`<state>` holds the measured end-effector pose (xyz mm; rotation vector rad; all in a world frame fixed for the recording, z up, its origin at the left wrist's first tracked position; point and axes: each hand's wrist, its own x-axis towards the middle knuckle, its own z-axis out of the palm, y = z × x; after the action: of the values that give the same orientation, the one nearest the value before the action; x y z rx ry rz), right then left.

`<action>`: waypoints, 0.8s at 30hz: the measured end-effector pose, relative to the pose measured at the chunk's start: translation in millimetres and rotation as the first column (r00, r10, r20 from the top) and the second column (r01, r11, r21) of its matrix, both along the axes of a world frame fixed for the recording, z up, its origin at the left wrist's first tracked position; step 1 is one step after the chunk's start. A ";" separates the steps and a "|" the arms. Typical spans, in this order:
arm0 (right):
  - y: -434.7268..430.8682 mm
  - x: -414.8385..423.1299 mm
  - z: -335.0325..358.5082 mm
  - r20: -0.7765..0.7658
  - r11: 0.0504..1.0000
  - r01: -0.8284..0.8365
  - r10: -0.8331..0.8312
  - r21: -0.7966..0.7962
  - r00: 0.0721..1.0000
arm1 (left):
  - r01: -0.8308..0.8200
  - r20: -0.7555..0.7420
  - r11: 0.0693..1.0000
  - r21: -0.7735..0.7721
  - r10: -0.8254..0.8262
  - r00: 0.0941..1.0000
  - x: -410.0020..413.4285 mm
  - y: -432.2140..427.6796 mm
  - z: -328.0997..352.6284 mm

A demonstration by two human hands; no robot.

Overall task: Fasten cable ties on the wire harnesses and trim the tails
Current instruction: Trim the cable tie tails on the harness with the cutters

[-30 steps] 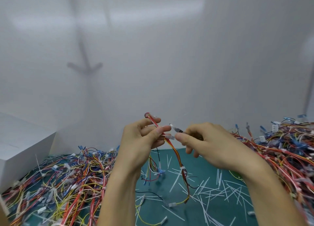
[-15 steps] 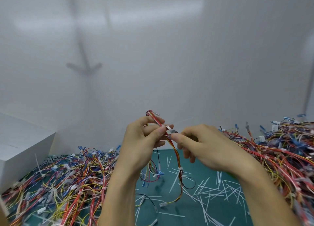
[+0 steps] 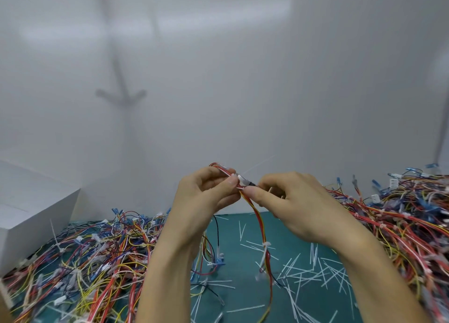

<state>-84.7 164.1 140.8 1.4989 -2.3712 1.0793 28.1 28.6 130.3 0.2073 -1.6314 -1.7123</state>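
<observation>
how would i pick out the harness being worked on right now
Find the green mat between the wire piles; above its middle the left hand and right hand meet. The harness is the red and yellow bundle they pinch at its top. Unlike the piled ones, it is held up, dangling, with one white tie halfway down.

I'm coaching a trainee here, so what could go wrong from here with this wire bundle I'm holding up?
1. The left hand grips the red, yellow and orange wire harness right against the small grey, dark-tipped piece pinched by the right hand. If that is a cutter, which I cannot tell, it could nick skin or insulation.
2. The harness's lower end hangs down over cut white tie tails on the teal mat and may snag.
</observation>
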 end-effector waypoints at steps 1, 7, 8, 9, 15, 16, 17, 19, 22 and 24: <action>-0.5 0.7 0.1 -0.009 1.000 -0.001 0.001 -0.001 1.000 | 0.008 -0.007 1.000 0.030 -0.008 1.000 0.6 -1.0 0.1; -4.7 4.5 -3.9 0.009 0.999 -0.021 0.021 0.032 1.000 | -0.056 -0.003 0.998 0.026 0.056 0.998 2.7 -5.1 -1.7; -5.4 4.8 -4.5 0.025 0.999 -0.029 0.028 0.037 0.999 | -0.072 -0.003 0.997 0.012 0.072 0.997 2.9 -5.3 -2.2; -5.8 4.9 -4.9 0.038 0.999 -0.033 0.032 0.042 0.999 | -0.085 -0.006 0.996 0.003 0.085 0.996 2.8 -5.2 -2.3; -5.1 5.4 -4.1 0.060 0.998 -0.045 0.043 0.047 0.997 | -0.128 -0.023 0.989 -0.076 0.127 0.992 1.3 -2.3 -0.4; -4.6 5.5 -3.7 0.062 0.998 -0.049 0.046 0.044 0.997 | -0.128 -0.025 0.989 -0.080 0.126 0.992 1.4 -1.8 -0.4; -4.2 5.8 -3.5 0.063 0.998 -0.051 0.049 0.042 0.997 | -0.128 -0.025 0.988 -0.082 0.126 0.992 1.6 -1.6 -0.3; -3.8 6.2 -3.0 0.070 0.998 -0.056 0.053 0.041 0.996 | -0.132 -0.024 0.987 -0.094 0.130 0.991 1.6 -1.5 -0.4; -3.9 6.6 -2.2 0.081 0.998 -0.055 0.052 0.036 0.995 | -0.139 -0.025 0.984 -0.110 0.137 0.990 1.1 -1.4 -0.2; -3.6 6.4 -2.4 0.078 0.999 -0.046 0.043 0.028 0.996 | -0.147 -0.027 0.983 -0.113 0.144 0.989 0.8 -1.3 -0.1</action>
<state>-78.3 160.5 138.4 1.5544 -2.4261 1.1372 28.9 27.2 130.2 0.2477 -1.6533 -1.5023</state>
